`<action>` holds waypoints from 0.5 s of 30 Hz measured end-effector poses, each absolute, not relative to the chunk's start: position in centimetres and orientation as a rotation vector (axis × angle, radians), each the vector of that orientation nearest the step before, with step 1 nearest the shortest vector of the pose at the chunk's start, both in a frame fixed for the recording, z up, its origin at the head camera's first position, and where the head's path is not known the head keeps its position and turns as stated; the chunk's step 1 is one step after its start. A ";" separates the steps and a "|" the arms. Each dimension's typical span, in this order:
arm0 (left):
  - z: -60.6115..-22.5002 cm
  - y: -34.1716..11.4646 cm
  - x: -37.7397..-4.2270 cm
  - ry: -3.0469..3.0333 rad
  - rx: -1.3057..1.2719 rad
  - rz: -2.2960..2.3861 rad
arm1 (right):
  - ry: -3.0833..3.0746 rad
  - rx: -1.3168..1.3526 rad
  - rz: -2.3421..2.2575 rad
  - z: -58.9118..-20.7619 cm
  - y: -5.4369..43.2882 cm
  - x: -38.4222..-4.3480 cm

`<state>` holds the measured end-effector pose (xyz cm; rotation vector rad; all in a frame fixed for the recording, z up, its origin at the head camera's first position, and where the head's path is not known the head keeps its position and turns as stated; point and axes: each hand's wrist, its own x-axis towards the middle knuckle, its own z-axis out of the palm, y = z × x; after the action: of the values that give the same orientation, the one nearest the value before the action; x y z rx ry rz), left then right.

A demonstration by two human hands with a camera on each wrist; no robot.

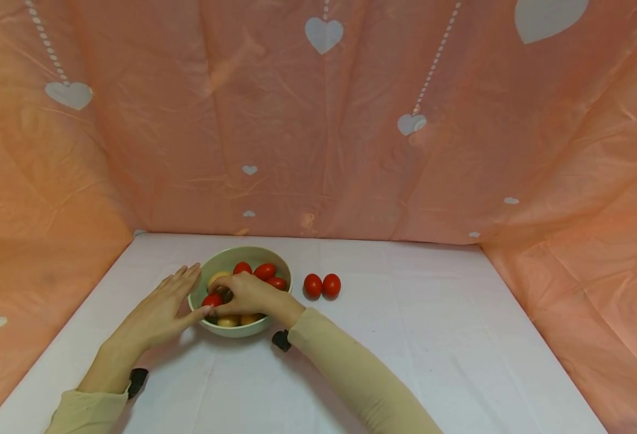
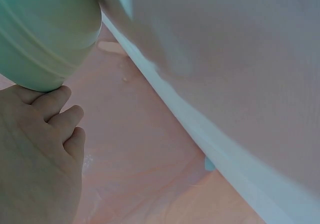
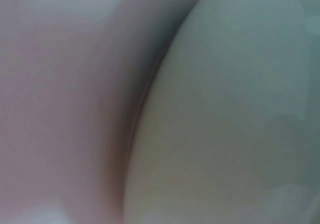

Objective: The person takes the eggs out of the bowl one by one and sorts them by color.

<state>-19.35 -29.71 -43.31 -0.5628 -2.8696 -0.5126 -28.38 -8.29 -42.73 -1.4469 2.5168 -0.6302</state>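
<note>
Lying at lower centre, two loose tomatoes [image 1: 332,286] are neighbouring the bowl [image 1: 237,331]. Inside, a red tomato [image 1: 212,300] is sitting against the right hand [image 1: 250,295], fingers bent, grip unclear; the left hand [image 1: 158,316], fingers straight, is touching the bowl.

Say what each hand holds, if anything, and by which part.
Left hand: nothing gripped; fingers touch the bowl's outer side. Right hand: cannot tell; fingers curl beside a red tomato inside the bowl.

The left hand [image 1: 158,316] blocks the left side of the bowl [image 1: 237,331], and the right hand [image 1: 253,295] and sleeve [image 1: 356,374] obstruct the near right. A hand could enter over the far rim; two tomatoes [image 1: 313,286] stand just right, with passable tabletop [image 1: 432,325] beyond them.
</note>
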 end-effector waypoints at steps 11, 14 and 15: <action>-43.4 -29.7 -19.3 -2.853 -0.566 -0.526 | 2.522 -1.401 -0.695 -42.1 -7.5 -28.0; -43.3 -29.7 -19.3 -2.850 -0.567 -0.526 | 2.517 -1.378 -0.718 -41.9 -7.0 -27.8; -43.3 -29.7 -19.3 -2.849 -0.567 -0.525 | 2.515 -1.370 -0.727 -41.8 -6.9 -27.8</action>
<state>-19.29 -29.70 -43.33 -0.5670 -2.8488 -0.5253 -27.76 -6.85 -41.79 -1.3704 2.5149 -0.7267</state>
